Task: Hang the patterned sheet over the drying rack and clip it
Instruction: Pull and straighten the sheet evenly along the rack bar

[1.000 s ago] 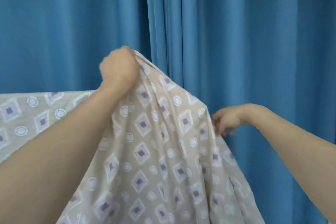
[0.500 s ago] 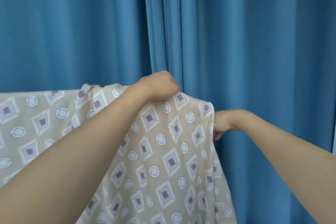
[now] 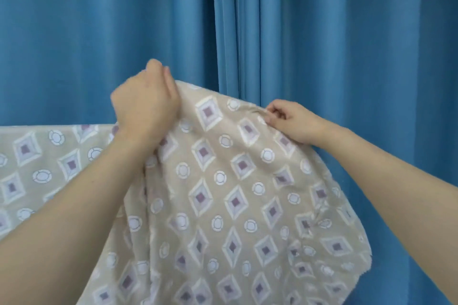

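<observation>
In the head view the patterned sheet (image 3: 223, 193) is partly hung: on the left its top edge runs flat and level, as if already draped over a bar, though the drying rack itself is hidden under the cloth and cannot be made out. Toward the right the cloth rises off that line, lifted in front of the blue curtain (image 3: 347, 44). The left hand (image 3: 146, 104) has its fingers curled round a bunch of the upper edge and holds it high; the right hand (image 3: 292, 119) pinches the edge further right between thumb and fingertips. The right-hand part hangs loose and rumpled below both hands. By my reading, this section has yet to be laid over and smoothed, and no clip is visible, so clipping remains.
</observation>
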`<state>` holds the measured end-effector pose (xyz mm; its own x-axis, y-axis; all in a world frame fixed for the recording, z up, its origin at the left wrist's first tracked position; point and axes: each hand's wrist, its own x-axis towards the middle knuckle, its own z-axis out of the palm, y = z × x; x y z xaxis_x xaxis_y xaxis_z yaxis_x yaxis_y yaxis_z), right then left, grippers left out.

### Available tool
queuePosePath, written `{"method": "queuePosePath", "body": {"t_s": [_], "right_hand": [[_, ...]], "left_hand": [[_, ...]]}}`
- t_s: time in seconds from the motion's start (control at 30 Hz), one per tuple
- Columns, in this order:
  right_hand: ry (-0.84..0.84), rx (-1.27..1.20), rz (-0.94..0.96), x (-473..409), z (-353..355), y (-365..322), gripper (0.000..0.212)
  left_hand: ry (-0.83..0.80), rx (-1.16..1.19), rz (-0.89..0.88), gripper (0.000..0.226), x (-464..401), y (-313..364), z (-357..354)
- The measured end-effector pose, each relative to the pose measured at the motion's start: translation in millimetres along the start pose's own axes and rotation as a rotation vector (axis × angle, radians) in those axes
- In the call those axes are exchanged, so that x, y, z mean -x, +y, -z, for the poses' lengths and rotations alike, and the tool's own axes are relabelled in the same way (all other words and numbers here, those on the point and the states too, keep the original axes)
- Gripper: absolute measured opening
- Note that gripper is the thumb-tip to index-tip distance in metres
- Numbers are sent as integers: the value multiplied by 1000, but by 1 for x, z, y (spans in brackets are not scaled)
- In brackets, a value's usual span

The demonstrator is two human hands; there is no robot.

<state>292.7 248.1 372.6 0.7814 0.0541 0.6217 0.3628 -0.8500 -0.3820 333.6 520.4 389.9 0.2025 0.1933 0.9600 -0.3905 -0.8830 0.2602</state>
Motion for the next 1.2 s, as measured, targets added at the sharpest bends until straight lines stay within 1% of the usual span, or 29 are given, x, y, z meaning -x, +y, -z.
{"method": "queuePosePath", "body": {"t_s": [0.03, 0.07, 0.1, 0.13, 0.17, 0.2, 0.23, 0.27, 0.3, 0.33, 0.37, 0.4, 0.43, 0.47, 0.53, 0.6, 0.63, 0.7, 0.77, 0.8, 0.83, 0.87, 0.93, 0.97, 1.0, 1.03, 1.1, 1.17, 1.2], "right_hand": [[-187, -22, -73, 4, 1, 1, 9], [-367, -59, -170, 8, 4, 4, 14], [-494, -101, -262, 13, 7, 9, 21], [-558, -147, -333, 18, 9, 15, 30], [-588, -199, -383, 22, 11, 20, 36], [-612, -252, -410, 26, 11, 23, 37], [-624, -296, -431, 29, 10, 24, 34], [-621, -337, -448, 32, 9, 24, 31], [-607, -369, -466, 36, 7, 23, 30], [-590, -396, -485, 40, 5, 23, 29], [-580, -413, -495, 44, 5, 24, 29], [-575, -419, -499, 49, 6, 27, 29], [-579, -419, -504, 54, 7, 32, 30], [-590, -426, -513, 61, 8, 38, 35], [-638, -476, -551, 77, 13, 48, 49], [-741, -489, -579, 92, 12, 56, 54], [-787, -432, -590, 97, 9, 58, 55], [-841, -242, -623, 105, 0, 58, 51], [-812, -108, -630, 108, -10, 53, 56], [-770, -90, -614, 109, -14, 49, 60], [-737, -95, -584, 108, -18, 46, 60], [-725, -116, -556, 108, -21, 42, 57], [-735, -146, -516, 107, -29, 36, 53], [-731, -145, -494, 107, -33, 32, 52], [-712, -143, -469, 107, -36, 29, 47], [-686, -153, -449, 107, -38, 27, 41], [-651, -237, -433, 106, -35, 23, 36], [-634, -394, -435, 106, -22, 22, 40], [-616, -469, -430, 105, -13, 22, 39]], "left_hand": [[-36, -154, -33, 23, -1, -14, 3], [-103, -274, -21, 22, -3, -24, 5], [-182, -368, 14, 24, -3, -29, 7], [-226, -426, 9, 29, -1, -27, 8], [-238, -427, -49, 36, 4, -18, 8], [-234, -358, -148, 40, 10, 0, 8], [-277, -233, -266, 42, 19, 22, 8], [-375, -120, -391, 43, 29, 45, 7], [-507, -40, -497, 42, 39, 66, 4], [-638, -9, -574, 39, 48, 82, 3], [-727, -7, -610, 32, 53, 93, 2], [-765, 14, -601, 22, 54, 99, 0], [-761, 36, -577, 17, 54, 100, -5], [-747, 50, -556, 17, 53, 99, -10], [-699, 86, -482, 14, 53, 99, -17], [-606, 277, -281, 12, 50, 97, -20], [-539, 413, -134, 13, 47, 96, -18], [-402, 689, 151, 19, 38, 93, -12], [-342, 893, 326, 26, 30, 89, -6], [-336, 950, 371, 29, 28, 86, -3], [-326, 980, 401, 31, 26, 82, -2], [-301, 974, 416, 30, 24, 77, -2], [-239, 863, 415, 24, 19, 65, -1], [-224, 748, 371, 21, 17, 59, 0], [-230, 589, 289, 20, 15, 52, 0], [-267, 409, 193, 21, 13, 46, 0], [-426, 81, 36, 22, 13, 39, -1], [-586, -99, -51, 18, 16, 40, 0], [-620, -137, -93, 17, 18, 41, -1]]}}
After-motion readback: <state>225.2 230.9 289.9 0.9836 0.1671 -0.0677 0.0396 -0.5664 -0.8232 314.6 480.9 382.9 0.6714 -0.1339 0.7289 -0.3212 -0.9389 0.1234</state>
